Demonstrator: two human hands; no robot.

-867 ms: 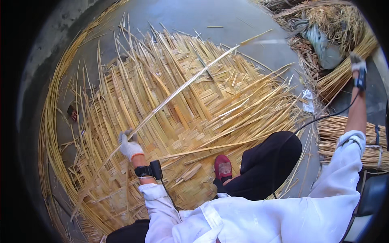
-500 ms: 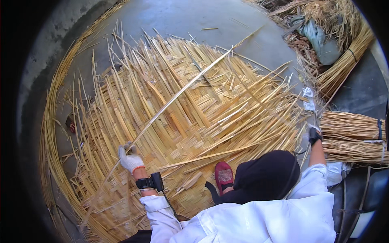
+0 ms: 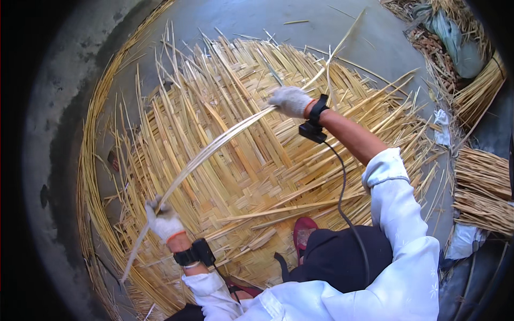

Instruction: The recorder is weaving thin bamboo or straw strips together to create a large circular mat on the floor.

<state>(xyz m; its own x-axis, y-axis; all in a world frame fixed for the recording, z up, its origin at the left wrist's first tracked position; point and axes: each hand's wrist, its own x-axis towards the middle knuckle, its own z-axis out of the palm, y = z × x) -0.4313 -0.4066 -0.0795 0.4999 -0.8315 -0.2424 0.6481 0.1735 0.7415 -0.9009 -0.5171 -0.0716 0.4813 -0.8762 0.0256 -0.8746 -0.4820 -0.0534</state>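
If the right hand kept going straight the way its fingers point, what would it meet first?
Probably the long strips of the woven mat, left of the right hand; it may pass over them, since its height is unclear.

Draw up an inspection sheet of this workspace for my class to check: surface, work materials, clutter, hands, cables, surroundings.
Surface: grey floor, largely covered by a woven mat with ragged, loose-ended edges.
Work materials: pale strips, stretched in a curve between the hands above the mat.
Clutter: stray strip beyond the mat; crumpled white item at right.
Hands: left hand and right hand, both gloved, gripping the strips.
Cables: black cable trailing from the right wrist.
Surroundings: stalk bundles at right.
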